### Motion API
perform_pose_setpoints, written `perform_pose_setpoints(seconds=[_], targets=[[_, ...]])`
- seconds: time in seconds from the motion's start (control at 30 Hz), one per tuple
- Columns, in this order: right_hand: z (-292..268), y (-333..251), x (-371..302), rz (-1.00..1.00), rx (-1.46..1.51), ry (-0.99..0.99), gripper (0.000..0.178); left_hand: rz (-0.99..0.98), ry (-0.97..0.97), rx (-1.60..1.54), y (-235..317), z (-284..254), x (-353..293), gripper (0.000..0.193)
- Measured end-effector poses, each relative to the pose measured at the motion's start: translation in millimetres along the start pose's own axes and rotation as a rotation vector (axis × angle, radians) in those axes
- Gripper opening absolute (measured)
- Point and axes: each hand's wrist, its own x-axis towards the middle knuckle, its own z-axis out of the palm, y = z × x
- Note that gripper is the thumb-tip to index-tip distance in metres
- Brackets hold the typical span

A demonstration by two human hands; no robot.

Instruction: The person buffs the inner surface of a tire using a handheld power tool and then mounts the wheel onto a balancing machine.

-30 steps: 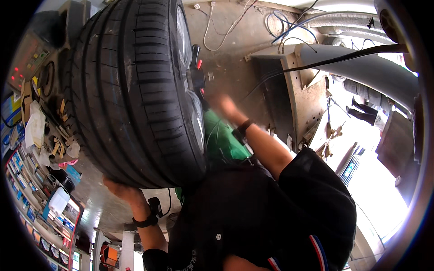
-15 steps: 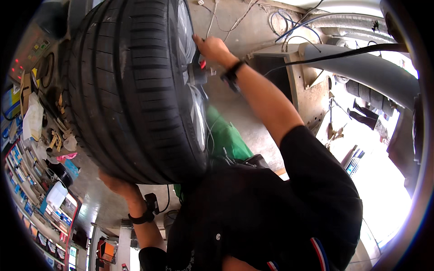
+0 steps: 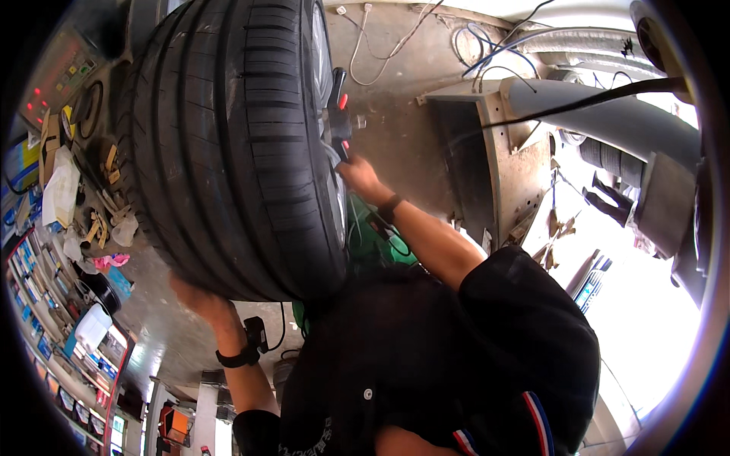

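Note:
A large black tyre (image 3: 228, 152) on a wheel with a silver rim (image 3: 338, 199) stands upright before me, tread facing the camera. At the rim's centre sits a wing nut (image 3: 339, 120) with black and red handles on a metal shaft. My right hand (image 3: 360, 178) has its fingers closed at the lower handle of this nut. My left hand (image 3: 199, 298) touches the lower left of the tread, and its fingers are hidden by the tyre. Both wrists carry black bands; a small dark box is on the left one.
A control panel (image 3: 65, 72) with red lights stands at far left. Below it, a cluttered tray (image 3: 95, 216) holds tools and packaging. A grey machine with a thick cylinder (image 3: 601, 114) stands at right. Cables (image 3: 380, 61) lie on the floor beyond the wheel. Green cloth (image 3: 372, 235) hangs below my right wrist.
My right hand has moved from the upper part of the nut down to its lower handle. The nut's handles stand at a different angle. My left hand has stayed by the tyre.

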Motion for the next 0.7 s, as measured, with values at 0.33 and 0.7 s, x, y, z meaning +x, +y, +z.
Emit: perform_pose_setpoints(seconds=[0.33, 0.7], targets=[[-34, -142, 53, -0.440, -0.823, 0.262, 0.042, 0.149, -0.018, 0.178, -4, -8, -3, 0.028], [-81, 42, 93, -0.795, -0.721, 0.145, 0.012, 0.086, -0.033, 0.208, -4, -2, -1, 0.025]])
